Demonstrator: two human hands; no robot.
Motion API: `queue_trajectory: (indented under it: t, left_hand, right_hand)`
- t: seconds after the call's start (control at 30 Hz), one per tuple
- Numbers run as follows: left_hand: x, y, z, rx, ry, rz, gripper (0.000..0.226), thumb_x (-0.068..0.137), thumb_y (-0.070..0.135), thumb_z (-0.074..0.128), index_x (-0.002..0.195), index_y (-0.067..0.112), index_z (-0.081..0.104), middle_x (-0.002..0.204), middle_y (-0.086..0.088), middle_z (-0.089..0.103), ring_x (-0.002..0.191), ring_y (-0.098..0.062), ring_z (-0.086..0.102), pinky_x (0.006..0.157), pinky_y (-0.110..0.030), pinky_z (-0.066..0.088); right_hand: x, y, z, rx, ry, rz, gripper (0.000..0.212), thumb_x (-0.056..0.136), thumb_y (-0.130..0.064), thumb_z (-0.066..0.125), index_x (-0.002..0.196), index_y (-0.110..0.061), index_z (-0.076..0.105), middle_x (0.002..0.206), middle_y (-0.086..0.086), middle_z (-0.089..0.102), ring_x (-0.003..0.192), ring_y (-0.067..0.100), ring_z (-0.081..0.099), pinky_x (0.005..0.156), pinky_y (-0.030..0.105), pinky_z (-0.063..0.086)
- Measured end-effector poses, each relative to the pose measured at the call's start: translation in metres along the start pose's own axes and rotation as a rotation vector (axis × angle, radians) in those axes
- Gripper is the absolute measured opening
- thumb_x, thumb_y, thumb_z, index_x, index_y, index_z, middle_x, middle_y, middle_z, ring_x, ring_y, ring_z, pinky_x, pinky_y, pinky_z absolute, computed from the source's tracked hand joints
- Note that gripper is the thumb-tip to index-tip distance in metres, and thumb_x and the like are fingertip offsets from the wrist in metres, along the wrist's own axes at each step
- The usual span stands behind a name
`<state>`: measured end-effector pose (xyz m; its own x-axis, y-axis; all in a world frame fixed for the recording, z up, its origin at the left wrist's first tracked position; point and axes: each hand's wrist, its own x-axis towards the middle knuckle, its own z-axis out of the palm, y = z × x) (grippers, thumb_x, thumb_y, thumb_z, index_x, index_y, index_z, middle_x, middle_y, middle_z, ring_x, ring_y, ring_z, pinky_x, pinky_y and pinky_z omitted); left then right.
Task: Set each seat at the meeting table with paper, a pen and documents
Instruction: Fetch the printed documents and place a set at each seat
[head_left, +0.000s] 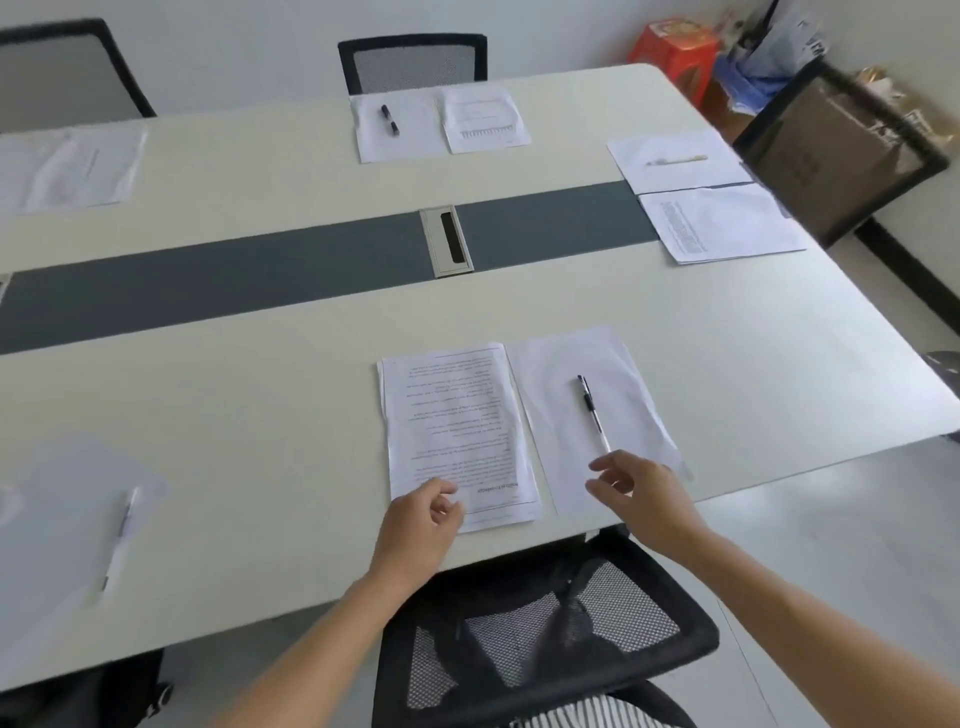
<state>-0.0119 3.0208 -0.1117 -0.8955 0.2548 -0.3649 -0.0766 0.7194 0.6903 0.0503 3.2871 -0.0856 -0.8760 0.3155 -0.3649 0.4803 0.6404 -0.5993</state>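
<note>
While the left hand (421, 525) rests loosely curled on the near corner of the printed document (457, 431) and the right hand (641, 491) hovers open by the pen (593, 413) on blank paper (623, 374), these thin, floppy sheets look best slid flat along the bench (260, 415).

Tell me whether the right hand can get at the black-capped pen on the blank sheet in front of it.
Probably yes. The right hand is open, its fingers close to the near tip of the pen, which lies alone on the blank sheet with nothing between them.

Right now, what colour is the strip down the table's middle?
Dark grey strip, against the cream table; head view.
</note>
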Motion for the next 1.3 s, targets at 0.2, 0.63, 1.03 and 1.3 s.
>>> queue_trajectory:
  t: [0.2,0.63,1.03,1.3]
  left_hand:
    - [-0.113,-0.008,-0.027,-0.416,0.141,-0.030,0.009,0.084,0.025,0.069,0.085,0.034,0.070,0.079,-0.005,0.071,0.076,-0.019,0.068,0.076,-0.029,0.056]
    - [-0.353,-0.066,0.007,-0.636,0.510,-0.366,0.031,0.072,0.054,0.063,0.093,0.033,0.070,0.086,0.002,0.075,0.080,-0.013,0.071,0.076,-0.030,0.056]
    - [-0.453,-0.186,-0.075,-0.740,0.706,-0.411,0.042,0.066,0.058,0.063,0.094,0.028,0.071,0.083,-0.004,0.074,0.079,-0.016,0.071,0.080,-0.041,0.058]
    - [-0.509,-0.303,-0.186,-0.693,0.752,-0.443,0.030,0.064,0.058,0.063,0.089,0.043,0.070,0.086,-0.008,0.073,0.079,-0.019,0.071,0.075,-0.035,0.055]
  right_hand:
    - [-0.080,-0.025,0.017,0.150,-0.104,-0.176,0.010,0.087,-0.033,0.068,0.097,-0.033,0.068,0.077,-0.014,0.073,0.075,-0.002,0.067,0.067,0.011,0.051]
    - [-0.194,-0.052,0.110,0.147,-0.588,-0.439,0.007,0.089,-0.033,0.066,0.093,-0.038,0.067,0.085,-0.023,0.071,0.078,0.002,0.067,0.069,0.014,0.051]
    - [-0.277,-0.168,0.238,0.068,-0.637,-0.590,0.003,0.089,-0.033,0.065,0.090,-0.033,0.069,0.079,-0.020,0.070,0.073,0.005,0.066,0.066,0.022,0.053]
    - [-0.337,-0.272,0.339,0.134,-0.621,-0.641,0.014,0.084,-0.045,0.061,0.089,-0.034,0.068,0.081,-0.019,0.071,0.074,0.006,0.068,0.067,0.020,0.053]
